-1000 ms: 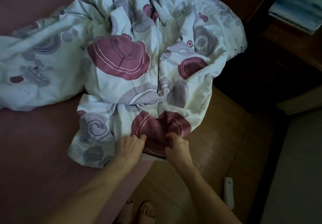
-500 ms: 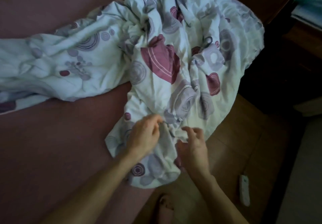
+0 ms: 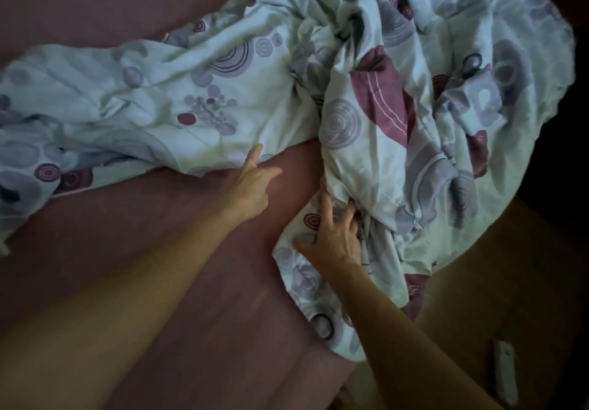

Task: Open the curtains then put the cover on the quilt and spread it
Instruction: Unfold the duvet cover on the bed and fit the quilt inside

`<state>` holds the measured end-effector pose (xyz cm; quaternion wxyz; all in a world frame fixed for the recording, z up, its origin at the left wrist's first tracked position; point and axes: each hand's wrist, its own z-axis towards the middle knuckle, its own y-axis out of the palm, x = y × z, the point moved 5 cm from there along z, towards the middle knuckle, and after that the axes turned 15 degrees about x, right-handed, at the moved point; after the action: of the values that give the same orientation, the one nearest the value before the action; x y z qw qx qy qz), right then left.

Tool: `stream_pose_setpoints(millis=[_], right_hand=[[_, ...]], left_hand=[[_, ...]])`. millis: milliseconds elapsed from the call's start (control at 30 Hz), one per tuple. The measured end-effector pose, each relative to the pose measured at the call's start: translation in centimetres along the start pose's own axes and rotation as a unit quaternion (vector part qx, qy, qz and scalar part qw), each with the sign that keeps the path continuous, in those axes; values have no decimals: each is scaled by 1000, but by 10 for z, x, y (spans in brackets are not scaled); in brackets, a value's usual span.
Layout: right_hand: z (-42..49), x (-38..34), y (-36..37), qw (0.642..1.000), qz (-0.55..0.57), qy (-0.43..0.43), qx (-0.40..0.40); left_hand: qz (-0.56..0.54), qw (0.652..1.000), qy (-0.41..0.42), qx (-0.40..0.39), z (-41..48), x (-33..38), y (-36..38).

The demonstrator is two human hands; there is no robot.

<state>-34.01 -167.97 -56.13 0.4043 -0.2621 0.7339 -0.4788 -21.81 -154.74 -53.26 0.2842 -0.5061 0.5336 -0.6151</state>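
The crumpled white circle-patterned quilt cover (image 3: 366, 129) is pressed by the spread right hand (image 3: 334, 237) and touched by the open-fingered left hand (image 3: 251, 183).

The room is dim and the picture soft and grainy. The pale quilt cover (image 3: 398, 116) catches the most light, toward one o'clock. Deep shadow swallows the corner at three o'clock. The near forearms blur, and wide-angle bending curves the edges.

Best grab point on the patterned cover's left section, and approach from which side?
Pinch the cover along its near hem, where the left hand reaches. Come from the near side over the bare bed sheet: that edge lies flat and exposed, while the middle is bunched into folds.
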Motion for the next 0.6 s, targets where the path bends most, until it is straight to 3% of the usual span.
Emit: stream_pose_setpoints(millis=[167,300,433,600], right_hand=[[18,-3,17,992,-122,10,28],[36,-1,2,988,-121,-16,97],[21,-4,-25,995,20,-71,64],[-27,-24,-68,965,212,-137,-79]], left_hand=[[52,998,-5,-24,31,5,4],[93,995,-9,22,47,-10,12],[64,995,10,74,41,-11,-10],[155,985,9,70,9,-34,-36]])
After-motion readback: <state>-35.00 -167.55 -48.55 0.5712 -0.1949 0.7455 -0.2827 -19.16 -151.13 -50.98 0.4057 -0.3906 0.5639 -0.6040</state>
